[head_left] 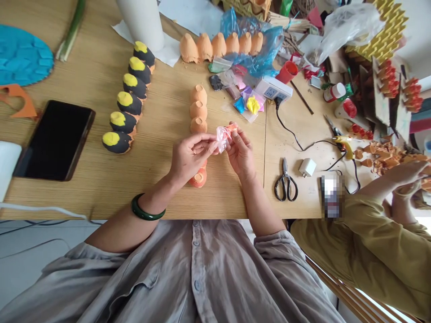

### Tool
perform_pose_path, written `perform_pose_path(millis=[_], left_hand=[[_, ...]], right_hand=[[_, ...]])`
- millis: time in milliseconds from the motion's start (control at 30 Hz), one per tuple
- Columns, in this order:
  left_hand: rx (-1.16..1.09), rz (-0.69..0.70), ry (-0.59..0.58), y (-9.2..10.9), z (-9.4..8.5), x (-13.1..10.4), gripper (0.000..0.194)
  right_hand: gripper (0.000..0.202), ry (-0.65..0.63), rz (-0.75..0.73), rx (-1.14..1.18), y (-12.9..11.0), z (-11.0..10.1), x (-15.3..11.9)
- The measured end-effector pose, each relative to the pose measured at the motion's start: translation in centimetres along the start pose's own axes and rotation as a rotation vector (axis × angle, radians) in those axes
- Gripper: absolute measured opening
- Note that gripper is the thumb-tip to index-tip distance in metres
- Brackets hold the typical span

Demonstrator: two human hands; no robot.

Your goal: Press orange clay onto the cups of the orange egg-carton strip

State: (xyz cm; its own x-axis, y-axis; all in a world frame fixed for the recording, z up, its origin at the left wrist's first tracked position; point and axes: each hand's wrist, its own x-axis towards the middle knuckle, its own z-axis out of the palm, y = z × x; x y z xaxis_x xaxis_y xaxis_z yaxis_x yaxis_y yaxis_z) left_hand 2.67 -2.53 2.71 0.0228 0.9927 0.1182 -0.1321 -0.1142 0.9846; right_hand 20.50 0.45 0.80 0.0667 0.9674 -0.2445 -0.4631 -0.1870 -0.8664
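Observation:
Between my two hands is a small clear plastic packet [222, 138] with an orange, clay-like lump [231, 129] at its right end. The fingers of my left hand [191, 154] pinch the packet's left side. My right hand [241, 154] grips the end with the orange lump. Under and behind them lies a row of orange egg-carton cups [198, 109], partly hidden by my left hand; its nearest cup [198, 178] looks redder. To the left stands a row of black-painted cups [129, 105] with yellow tops.
Another orange cup row [218, 46] lies at the back by blue plastic [269, 49]. Clay packets [252, 104] and a power strip [274, 88] sit right of centre. Scissors [286, 181] lie right, a tablet [55, 140] left. A co-worker's arm [387, 179] reaches in at right.

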Motion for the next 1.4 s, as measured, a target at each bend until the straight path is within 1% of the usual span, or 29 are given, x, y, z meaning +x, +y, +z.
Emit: perform_pose_path(millis=[67, 133, 233, 300, 367, 400, 433, 500, 533, 567, 600, 667, 733, 800, 867, 967, 1100, 1167, 1267, 1333, 1400], left_hand=[[0.014, -0.017, 0.004, 0.0, 0.0, 0.0, 0.065], [0.012, 0.000, -0.005, 0.0, 0.1, -0.1, 0.058], [-0.007, 0.040, -0.050, -0.1, 0.0, -0.1, 0.044], [0.051, 0.065, -0.080, -0.1, -0.1, -0.1, 0.037], [0.122, 0.108, -0.093, -0.1, -0.2, -0.1, 0.034], [0.139, 0.126, -0.091, 0.0, -0.2, -0.2, 0.033], [0.147, 0.143, -0.082, 0.1, -0.2, -0.2, 0.033], [0.146, 0.168, -0.046, 0.1, -0.2, -0.4, 0.031], [0.151, 0.178, -0.023, 0.1, -0.2, -0.4, 0.030], [0.160, 0.189, -0.005, 0.1, -0.2, -0.4, 0.029], [0.176, 0.197, 0.007, 0.0, -0.2, -0.4, 0.027], [0.210, 0.213, 0.015, -0.1, -0.2, -0.3, 0.026], [0.233, 0.211, 0.019, -0.3, -0.3, -0.1, 0.030], [0.249, 0.192, 0.041, -0.4, -0.3, 0.0, 0.037], [0.262, 0.178, 0.039, -0.4, -0.3, 0.0, 0.040], [0.254, 0.172, 0.018, -0.1, -0.3, 0.1, 0.040], [0.351, 0.229, 0.000, 0.2, -0.5, 0.3, 0.032], [0.392, 0.274, -0.014, 0.2, -0.6, 0.3, 0.028], [0.421, 0.325, -0.019, 0.2, -0.7, 0.3, 0.025], [0.433, 0.312, -0.020, 0.2, -0.6, 0.3, 0.026], [0.440, 0.272, -0.015, 0.2, -0.5, 0.3, 0.027]], right_hand=[[0.036, -0.012, -0.001, -0.007, -0.2, 0.1, -0.1], [0.041, -0.056, -0.010, 0.008, -0.3, 0.2, -0.3], [0.047, -0.090, -0.012, 0.033, -0.3, 0.0, -0.3], [0.050, -0.100, -0.034, -0.015, -0.1, 0.0, -0.3], [0.051, -0.094, -0.082, -0.108, -0.1, -0.1, -0.5], [0.049, -0.072, -0.148, -0.177, -0.1, -0.1, -0.7], [0.047, -0.030, -0.249, -0.260, -0.3, -0.1, -1.0], [0.037, 0.052, -0.492, -0.453, -0.7, -0.1, -1.6], [0.029, 0.069, -0.600, -0.541, -1.0, -0.1, -1.9], [0.023, 0.057, -0.678, -0.614, -1.3, -0.1, -2.1], [0.019, 0.016, -0.719, -0.669, -1.6, -0.1, -2.3], [0.020, -0.107, -0.707, -0.725, -1.9, 0.1, -2.5], [0.024, -0.203, -0.639, -0.735, -1.8, 0.4, -2.6], [0.027, -0.241, -0.578, -0.702, -1.6, 0.7, -2.6], [0.031, -0.250, -0.534, -0.655, -1.3, 0.9, -2.5], [0.039, -0.252, -0.496, -0.598, -1.2, 1.0, -2.6], [0.045, -0.256, -0.466, -0.595, -1.2, 1.1, -2.7], [0.044, -0.223, -0.509, -0.621, -1.1, 1.3, -2.9], [0.041, -0.140, -0.573, -0.676, -0.7, 1.8, -3.1], [0.044, -0.086, -0.561, -0.688, -0.4, 2.2, -3.3], [0.049, -0.062, -0.519, -0.667, -0.1, 2.4, -3.4]])
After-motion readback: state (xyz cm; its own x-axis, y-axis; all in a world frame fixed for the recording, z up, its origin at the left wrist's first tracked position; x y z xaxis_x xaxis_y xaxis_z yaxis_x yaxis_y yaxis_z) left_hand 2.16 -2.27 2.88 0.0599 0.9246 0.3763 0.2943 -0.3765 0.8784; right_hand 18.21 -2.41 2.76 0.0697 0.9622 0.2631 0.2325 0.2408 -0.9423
